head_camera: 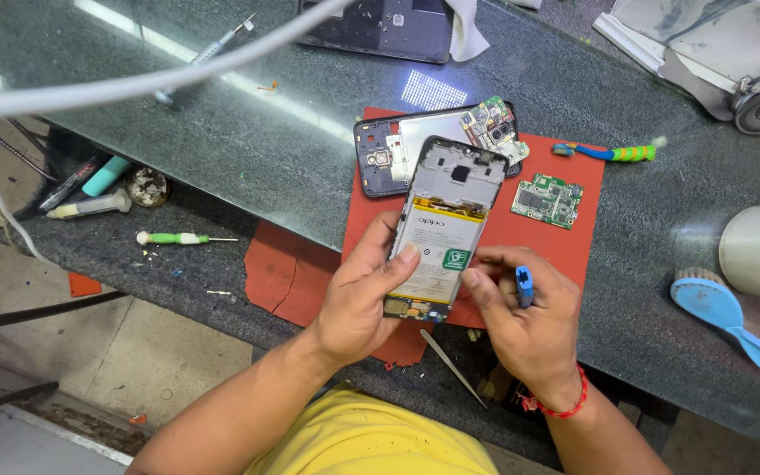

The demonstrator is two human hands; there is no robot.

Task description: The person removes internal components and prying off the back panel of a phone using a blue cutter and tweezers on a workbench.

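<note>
Left hand (358,295) grips opened phone (444,224), battery inside; right hand (525,312) pinches blue tool (524,285).

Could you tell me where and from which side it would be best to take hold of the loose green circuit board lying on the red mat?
Probably by the two long edges of the circuit board, coming straight down from above. It lies flat and alone on the red mat, clear of the phone, so its edges are free; its face carries small parts best left untouched.
</note>
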